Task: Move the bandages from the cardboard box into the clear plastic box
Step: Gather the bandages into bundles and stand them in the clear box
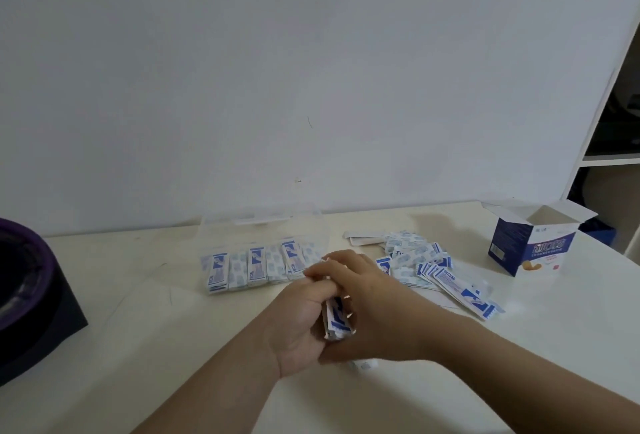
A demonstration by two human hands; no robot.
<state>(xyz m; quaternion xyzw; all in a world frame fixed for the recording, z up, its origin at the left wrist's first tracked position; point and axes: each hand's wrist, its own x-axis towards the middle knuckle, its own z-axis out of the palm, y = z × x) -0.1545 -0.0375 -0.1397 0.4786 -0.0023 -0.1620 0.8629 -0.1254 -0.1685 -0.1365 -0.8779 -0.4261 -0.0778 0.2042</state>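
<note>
Your two forearms reach in from the bottom edge, and your left grip [294,326] and right grip [377,309] meet above the middle of the desk [138,347]. Both are clamped, fingers curled, on one small stack of bandages [335,317] held on edge between them; your right fingers lie over the top of the stack. One single bandage [363,364] lies flat on the desk just beneath your wrists.

Just beyond your fingertips sits the clear plastic box [263,226], open, with a row of bandages [254,265] standing on edge along its front side. To the right of your hands a loose pile of bandages [420,262] lies spread over the desk, some overlapping. The cardboard box [533,246] stands upright near the desk's far right corner, well apart from the pile, its top flaps open. You cannot tell whether anything is inside it.

A dark, purple-rimmed object [31,298] sits at the left edge of the desk. A white shelf [609,160] stands at the far right.
</note>
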